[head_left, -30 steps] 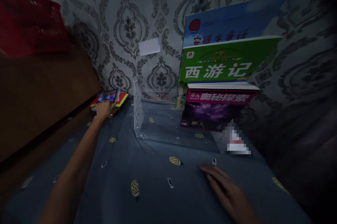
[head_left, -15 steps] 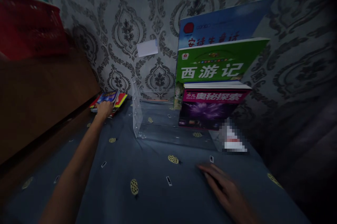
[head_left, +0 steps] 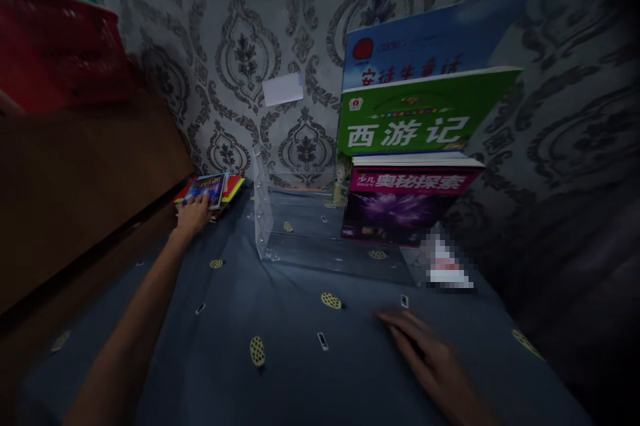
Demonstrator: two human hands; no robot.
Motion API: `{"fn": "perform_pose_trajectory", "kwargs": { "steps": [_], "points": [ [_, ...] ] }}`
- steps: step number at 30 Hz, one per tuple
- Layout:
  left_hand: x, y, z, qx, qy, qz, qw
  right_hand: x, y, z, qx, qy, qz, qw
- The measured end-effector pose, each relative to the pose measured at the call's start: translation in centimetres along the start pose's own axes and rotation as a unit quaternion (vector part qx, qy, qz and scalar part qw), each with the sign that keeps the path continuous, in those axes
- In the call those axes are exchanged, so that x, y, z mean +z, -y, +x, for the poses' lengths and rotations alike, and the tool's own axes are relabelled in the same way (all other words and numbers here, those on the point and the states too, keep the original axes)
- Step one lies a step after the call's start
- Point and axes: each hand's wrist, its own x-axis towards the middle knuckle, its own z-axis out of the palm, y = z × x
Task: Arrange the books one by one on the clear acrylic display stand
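Observation:
My left hand (head_left: 194, 214) reaches to the far left, its fingers spread over the near edge of a blue book (head_left: 214, 187). That book lies on top of a small pile of books with red and yellow covers (head_left: 233, 190). My right hand (head_left: 425, 353) is low on the right, above or on the tablecloth, fingers stretched out and holding nothing. A clear acrylic rack (head_left: 264, 213) stands in the middle. On its right side several books stand upright in tiers: a purple book (head_left: 400, 209) in front, a green book (head_left: 410, 109) behind, a blue picture book (head_left: 425, 39) at the back.
A dark blue tablecloth (head_left: 220, 339) with a pineapple print covers the table. At left are a brown box (head_left: 85, 179) and a red bag or container (head_left: 60, 46). A patterned wall with a white plate (head_left: 283, 89) rises behind. A blurred-out white object (head_left: 445, 266) sits beside the rack.
My left hand has drawn slightly back toward me and its fingers have spread, showing more of the blue book. My right hand has barely moved. The view has shifted slightly.

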Motion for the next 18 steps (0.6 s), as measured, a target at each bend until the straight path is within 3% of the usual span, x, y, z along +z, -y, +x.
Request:
{"fn": "perform_pose_trajectory", "kwargs": {
  "steps": [10,18],
  "points": [
    [-0.9,1.4,-1.2,-0.048,0.015,-0.010,0.999,0.0,0.1,0.2,-0.023,0.005,0.004,1.000],
    [-1.7,1.9,-0.4,-0.108,-0.024,-0.066,0.992,0.3,-0.4,0.1,-0.012,0.008,-0.002,1.000]
  ]
}}
